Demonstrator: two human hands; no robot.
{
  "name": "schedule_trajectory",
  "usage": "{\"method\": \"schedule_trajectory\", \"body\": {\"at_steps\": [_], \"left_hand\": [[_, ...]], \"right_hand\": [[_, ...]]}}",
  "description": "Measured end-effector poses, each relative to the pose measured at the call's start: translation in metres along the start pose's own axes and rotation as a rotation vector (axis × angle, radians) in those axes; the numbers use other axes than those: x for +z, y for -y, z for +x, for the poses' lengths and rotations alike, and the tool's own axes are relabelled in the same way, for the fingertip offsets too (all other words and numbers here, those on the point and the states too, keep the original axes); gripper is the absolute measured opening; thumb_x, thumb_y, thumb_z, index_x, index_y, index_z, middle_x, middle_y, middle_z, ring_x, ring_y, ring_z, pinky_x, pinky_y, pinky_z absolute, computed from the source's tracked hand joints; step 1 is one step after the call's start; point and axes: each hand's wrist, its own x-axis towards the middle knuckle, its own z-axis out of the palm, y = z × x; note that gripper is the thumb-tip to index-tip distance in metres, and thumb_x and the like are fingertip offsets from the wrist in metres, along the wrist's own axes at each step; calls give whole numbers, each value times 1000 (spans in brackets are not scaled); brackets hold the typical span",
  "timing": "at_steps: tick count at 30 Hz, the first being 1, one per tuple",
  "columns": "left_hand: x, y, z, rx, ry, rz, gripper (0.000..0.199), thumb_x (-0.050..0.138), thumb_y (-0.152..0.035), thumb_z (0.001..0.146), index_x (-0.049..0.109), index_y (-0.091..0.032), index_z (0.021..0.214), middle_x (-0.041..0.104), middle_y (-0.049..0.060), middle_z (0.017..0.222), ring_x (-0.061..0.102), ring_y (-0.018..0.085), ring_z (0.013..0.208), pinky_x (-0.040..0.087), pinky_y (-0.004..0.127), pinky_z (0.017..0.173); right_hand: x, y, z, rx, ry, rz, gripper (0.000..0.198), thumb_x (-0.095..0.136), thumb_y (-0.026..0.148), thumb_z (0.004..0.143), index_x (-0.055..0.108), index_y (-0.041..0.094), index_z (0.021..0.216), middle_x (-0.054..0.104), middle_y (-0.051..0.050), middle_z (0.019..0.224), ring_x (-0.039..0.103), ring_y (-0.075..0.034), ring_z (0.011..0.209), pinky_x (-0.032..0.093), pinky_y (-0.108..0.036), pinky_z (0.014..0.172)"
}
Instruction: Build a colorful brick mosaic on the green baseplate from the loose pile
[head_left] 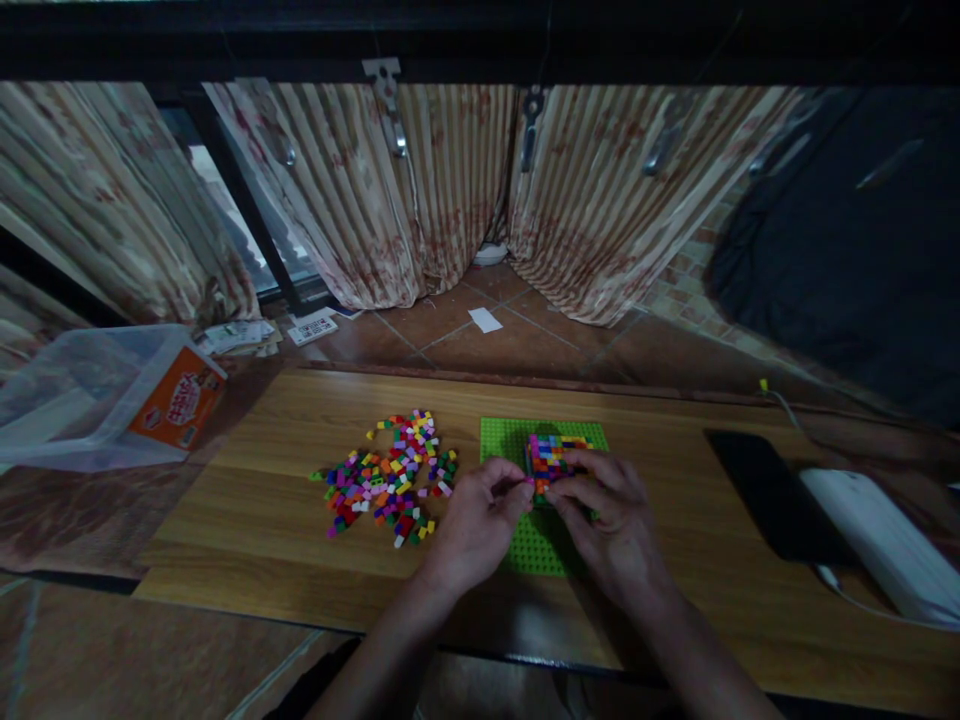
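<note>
A bright green studded baseplate point(536, 548) lies on the wooden table, and a block built of many-coloured toy bricks point(553, 450) stands on it. My left hand point(484, 515) is at the block's near left corner, thumb and forefinger pinched on a small pink toy brick point(529, 481). Across the block's right side bends my right hand point(611, 510), its fingertips at the near edge by an orange brick. Whether those fingers grip a loose brick or only the block is hidden. To the left of my left hand spreads a pile of loose toy bricks point(390, 470).
A clear plastic bin point(97, 400) with an orange label stands beyond the table's left end. On the right of the table lie a black phone-like slab point(776, 490) and a white power bank point(877, 540) with a cable. Curtains point(450, 190) hang behind.
</note>
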Motion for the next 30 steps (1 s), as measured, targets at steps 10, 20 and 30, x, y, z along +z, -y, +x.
{"method": "schedule_trajectory", "body": {"at_steps": [10,20,30], "left_hand": [[1,1,1,28,22,-41,11,61,-28,86,64,-17,87,65,1,77,60,14,74,47,25,71],[9,-6,-3,80,32,-190,12,65,-20,82,66,-18,94,69,2,87,64,14,80,51,25,75],[10,-13,-4,59,94,-266,8,66,-22,82,65,-16,86,67,2,76,64,13,70,51,25,70]], "right_hand": [[-5,1,-3,65,-56,92,10,64,29,88,74,29,86,67,-5,107,59,-24,100,48,-43,84],[-10,21,5,272,1,400,15,65,40,87,73,27,89,71,-3,90,64,-21,89,50,-36,80],[-22,21,9,377,131,678,18,66,38,86,74,22,82,69,-2,79,64,-18,76,50,-31,73]]}}
